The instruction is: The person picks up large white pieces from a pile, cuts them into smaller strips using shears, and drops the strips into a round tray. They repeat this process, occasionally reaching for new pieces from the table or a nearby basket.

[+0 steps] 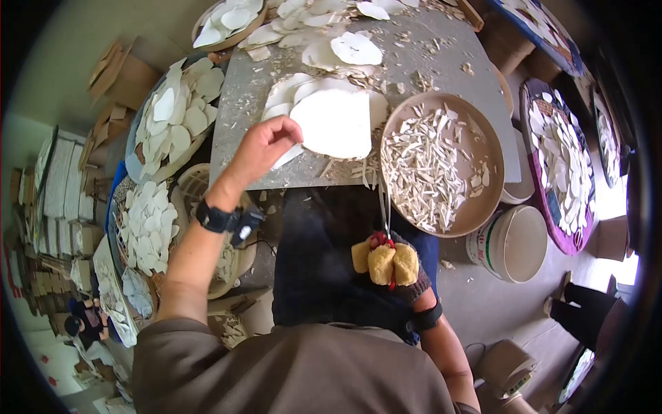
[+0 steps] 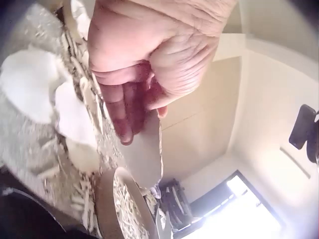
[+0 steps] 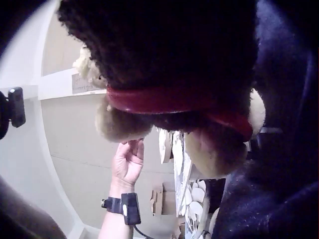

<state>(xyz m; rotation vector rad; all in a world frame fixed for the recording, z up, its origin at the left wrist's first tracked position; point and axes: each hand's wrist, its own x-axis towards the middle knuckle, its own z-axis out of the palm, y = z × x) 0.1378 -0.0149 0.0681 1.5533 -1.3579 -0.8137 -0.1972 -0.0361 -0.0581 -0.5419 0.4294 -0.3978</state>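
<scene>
Gray floor (image 1: 469,293), metal blades (image 1: 387,226): head view only

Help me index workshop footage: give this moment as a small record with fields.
Left hand: bare, pinching a white slice by its edge
Right hand: gloved, with yellow finger covers, gripping red-handled scissors
Table: gray, littered with pale scraps
Round tray: holds pale strips, overhangs the table's near edge
Person's left: flat pale pieces heaped beside the table
Person's right: white bucket on the floor
</scene>
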